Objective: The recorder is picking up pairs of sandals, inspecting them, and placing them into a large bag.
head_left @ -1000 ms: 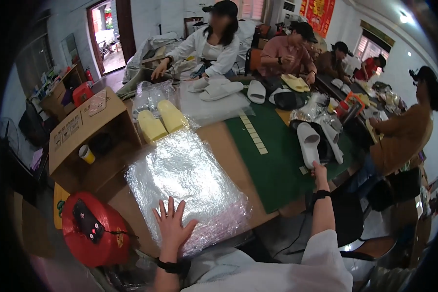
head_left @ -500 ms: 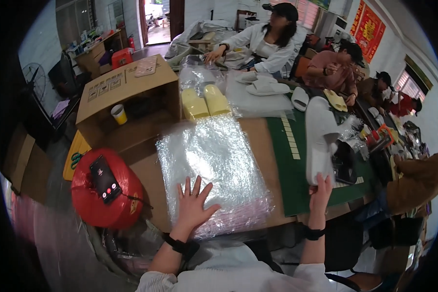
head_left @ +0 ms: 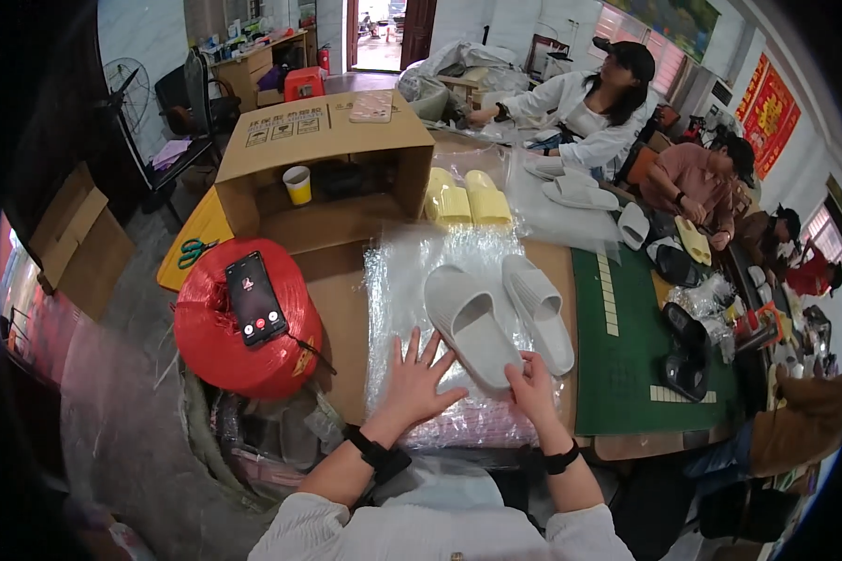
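Note:
My left hand (head_left: 412, 383) lies flat with fingers spread on a stack of clear plastic bags (head_left: 388, 290). At the heel of a light grey slide slipper (head_left: 472, 323), my right hand (head_left: 536, 397) is closed in a pinch. A second grey slipper (head_left: 541, 318) is just to its right, also over the bags; whether my fingers touch it too, I cannot tell. Beyond the stack stands a pair of yellow slippers (head_left: 468, 198).
An open cardboard box (head_left: 318, 154) holds a paper cup (head_left: 297, 187). Left of the stack, a phone (head_left: 255, 297) rests on a red roll of plastic twine (head_left: 196, 323). Black slippers (head_left: 688, 346) sit on the green mat (head_left: 617, 374). Co-workers (head_left: 594, 117) are along the table's far right.
My right hand has carried the grey slippers leftward from the green mat to over the plastic bags. My left hand stays spread on the stack. The view has turned left.

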{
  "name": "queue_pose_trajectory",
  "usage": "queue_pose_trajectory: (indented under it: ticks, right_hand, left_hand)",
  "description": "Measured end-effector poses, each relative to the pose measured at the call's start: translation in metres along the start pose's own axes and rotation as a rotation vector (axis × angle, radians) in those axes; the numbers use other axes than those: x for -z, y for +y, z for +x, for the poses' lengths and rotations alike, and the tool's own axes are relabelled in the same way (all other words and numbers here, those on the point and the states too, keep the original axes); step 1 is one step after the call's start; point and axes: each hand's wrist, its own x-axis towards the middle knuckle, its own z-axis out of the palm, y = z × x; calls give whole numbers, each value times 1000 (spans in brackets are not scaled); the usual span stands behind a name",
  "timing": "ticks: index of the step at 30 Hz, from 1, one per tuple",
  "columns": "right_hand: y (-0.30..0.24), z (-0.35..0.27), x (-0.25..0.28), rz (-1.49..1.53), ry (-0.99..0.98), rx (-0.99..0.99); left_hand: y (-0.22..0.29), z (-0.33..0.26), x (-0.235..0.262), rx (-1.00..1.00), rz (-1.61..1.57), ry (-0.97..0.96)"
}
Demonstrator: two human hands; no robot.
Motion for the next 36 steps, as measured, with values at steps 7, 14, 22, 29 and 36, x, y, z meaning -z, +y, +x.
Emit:
queue_pose_trajectory:
  ticks: [7,14,22,29,36]
  right_hand:
    - [-20,16,42,-906,97,365]
    - [-29,116,57,-850,42,290]
    - [-40,129,16,-954,-167,563]
    - [-44,121,5,-921,-441,250]
    - [-21,131,25,-985,-77,441]
  left_hand:
    - [-6,-6,-2,17,7,30]
    - [-3,2,-1,-7,4,8]
    - [-3,-2,-1,-1,28,17]
    - [-4,-5,-1,-1,40,-8]
    - [-1,-1,11,-9,54,-52]
